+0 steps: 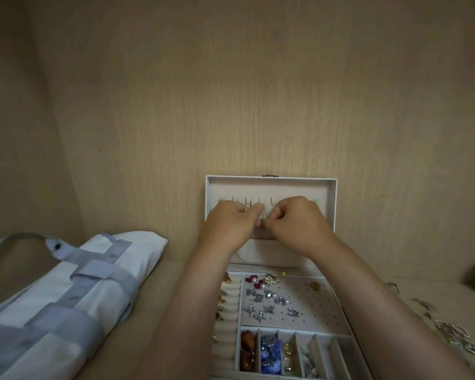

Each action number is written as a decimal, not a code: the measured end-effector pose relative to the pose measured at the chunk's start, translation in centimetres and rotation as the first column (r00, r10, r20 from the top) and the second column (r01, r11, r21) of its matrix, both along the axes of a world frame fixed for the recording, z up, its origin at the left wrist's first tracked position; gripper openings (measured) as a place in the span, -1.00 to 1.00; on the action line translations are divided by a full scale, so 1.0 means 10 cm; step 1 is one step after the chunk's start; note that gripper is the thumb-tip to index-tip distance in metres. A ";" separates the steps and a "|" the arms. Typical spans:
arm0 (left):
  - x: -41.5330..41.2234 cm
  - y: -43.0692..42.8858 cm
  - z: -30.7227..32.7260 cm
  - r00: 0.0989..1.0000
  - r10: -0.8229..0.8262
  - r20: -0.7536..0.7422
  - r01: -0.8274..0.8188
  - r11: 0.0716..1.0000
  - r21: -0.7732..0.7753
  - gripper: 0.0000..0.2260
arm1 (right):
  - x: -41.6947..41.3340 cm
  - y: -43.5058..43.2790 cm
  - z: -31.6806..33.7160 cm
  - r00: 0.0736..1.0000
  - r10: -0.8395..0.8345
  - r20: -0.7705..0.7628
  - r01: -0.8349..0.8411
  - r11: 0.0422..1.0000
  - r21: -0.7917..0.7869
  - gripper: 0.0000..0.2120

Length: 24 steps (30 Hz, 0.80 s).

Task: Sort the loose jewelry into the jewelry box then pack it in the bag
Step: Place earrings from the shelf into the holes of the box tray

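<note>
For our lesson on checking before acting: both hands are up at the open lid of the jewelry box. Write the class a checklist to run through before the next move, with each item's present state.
1. Lid of the jewelry box open and upright: ok.
2. Left hand and right hand together at the lid's hooks: ok.
3. What the fingertips pinch: cannot tell, too small.
4. Stud board has free holes: ok.
5. All loose jewelry sorted: not ok, pieces lie on the shelf at right.
6. Bag within reach, left of the box: ok; whether open, cannot tell.
</note>
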<state>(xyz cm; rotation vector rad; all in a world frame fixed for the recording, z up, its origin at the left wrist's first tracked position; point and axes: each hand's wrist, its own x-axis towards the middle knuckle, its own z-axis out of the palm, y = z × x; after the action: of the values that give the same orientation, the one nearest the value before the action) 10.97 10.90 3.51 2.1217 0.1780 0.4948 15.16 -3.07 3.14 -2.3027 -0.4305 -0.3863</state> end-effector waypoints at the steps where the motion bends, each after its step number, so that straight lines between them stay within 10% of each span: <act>1: -0.01 0.00 0.02 0.999 -0.042 0.007 0.042 0.998 -0.051 -0.64 | -0.02 -0.01 0.01 0.996 0.070 -0.063 -0.069 0.998 0.013 -0.77; 10: -0.12 0.01 0.07 0.976 -0.215 -0.004 0.214 0.971 -0.102 -0.72 | -0.14 -0.10 0.05 0.687 0.537 -0.489 -0.421 0.843 0.335 -0.83; 24: -0.18 -0.13 -0.07 0.945 -0.289 -0.154 0.276 0.956 -0.099 -0.88 | -0.11 -0.43 0.30 0.883 0.292 -0.367 -0.297 0.954 0.045 -0.81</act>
<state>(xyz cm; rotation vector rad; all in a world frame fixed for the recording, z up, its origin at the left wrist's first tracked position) 9.13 9.59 2.85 2.0693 -0.0148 0.1381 14.06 -7.37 6.15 -2.2086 -0.5787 0.2031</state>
